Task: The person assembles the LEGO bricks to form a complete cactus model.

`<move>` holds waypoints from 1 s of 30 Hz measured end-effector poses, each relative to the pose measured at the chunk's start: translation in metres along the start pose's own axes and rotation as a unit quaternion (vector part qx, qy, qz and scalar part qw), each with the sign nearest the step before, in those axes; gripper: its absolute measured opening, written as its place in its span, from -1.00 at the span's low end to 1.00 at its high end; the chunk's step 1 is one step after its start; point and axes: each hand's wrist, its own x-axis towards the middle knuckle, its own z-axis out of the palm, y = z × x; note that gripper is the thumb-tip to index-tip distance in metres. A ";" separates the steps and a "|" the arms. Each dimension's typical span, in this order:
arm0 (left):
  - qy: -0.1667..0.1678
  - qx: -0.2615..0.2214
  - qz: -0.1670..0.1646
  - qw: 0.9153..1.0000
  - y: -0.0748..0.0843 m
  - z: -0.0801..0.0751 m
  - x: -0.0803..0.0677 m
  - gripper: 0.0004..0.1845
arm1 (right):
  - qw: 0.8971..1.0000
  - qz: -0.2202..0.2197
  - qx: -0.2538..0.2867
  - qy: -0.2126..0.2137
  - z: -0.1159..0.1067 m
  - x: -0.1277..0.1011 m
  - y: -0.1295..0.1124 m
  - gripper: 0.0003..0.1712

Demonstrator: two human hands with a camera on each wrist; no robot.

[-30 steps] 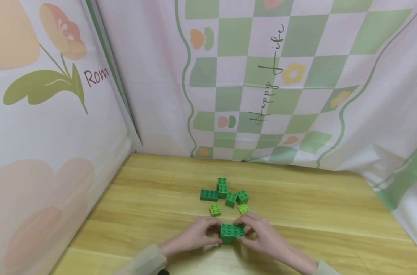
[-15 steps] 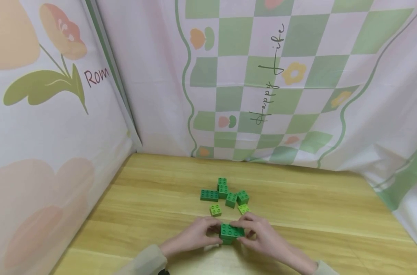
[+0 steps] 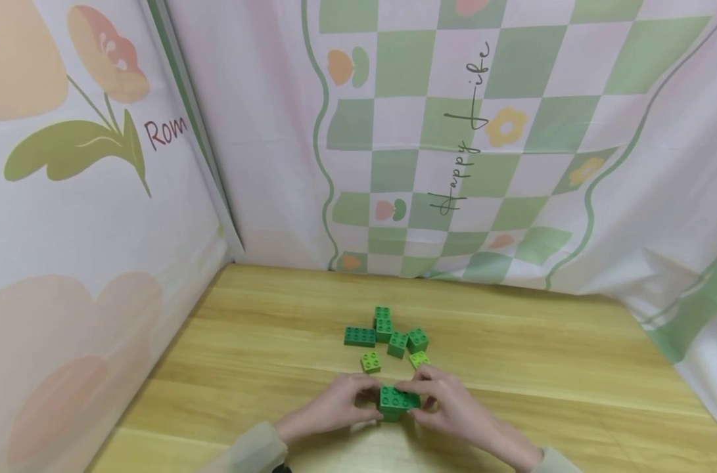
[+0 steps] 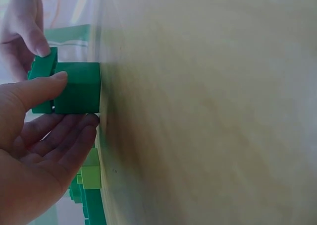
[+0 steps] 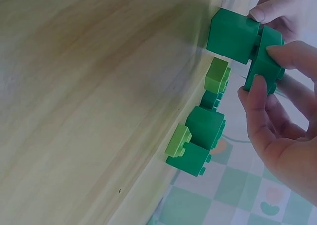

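Nearest to us are two pale sleeves (image 3: 257, 447), and from them both hands reach over the wooden counter (image 3: 263, 309). The left hand (image 3: 334, 404) has its grip around a tall green block (image 5: 233, 36), which stands on the counter; its thumb also touches the flatter green brick (image 5: 262, 61) above. The right hand (image 3: 449, 406) has this flatter brick in its grip, pinched by thumb and fingers at the end that sticks out past the block. In both wrist views we notice a narrow gap between the two pieces, and the upper one sits slightly tilted.

Just beyond the hands we find a lime brick (image 3: 370, 362) and a second lime brick (image 3: 418, 359), the latter partly covered by the right hand. Farther, two green cubes (image 3: 397, 343) stand side by side; left of them are two green tops in line (image 3: 383, 326), and a dark green long brick (image 3: 359, 337) lies beside these. At the back hangs a checked curtain (image 3: 470, 131) with "Happy Life".
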 end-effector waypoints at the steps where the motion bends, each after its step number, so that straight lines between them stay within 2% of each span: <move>1: 0.000 -0.003 -0.002 1.000 0.000 0.000 0.000 -0.64 | 1.000 0.003 0.002 -0.002 0.000 0.000 0.000 -0.48; 8: 0.000 -0.027 -0.015 1.000 0.000 0.000 0.000 -0.64 | 1.000 0.004 0.003 -0.012 -0.001 0.003 0.000 -0.50; 15: 0.006 -0.023 -0.006 1.000 0.000 0.001 0.001 -0.65 | 1.000 -0.006 -0.009 -0.015 -0.002 0.006 -0.003 -0.52; 22: 0.010 -0.015 -0.005 1.000 -0.001 0.002 0.002 -0.65 | 0.999 0.005 -0.034 -0.012 -0.002 0.007 -0.006 -0.52; 30: 0.008 -0.025 -0.008 1.000 0.000 0.002 0.001 -0.59 | 0.999 0.025 -0.020 -0.019 -0.002 0.008 -0.009 -0.51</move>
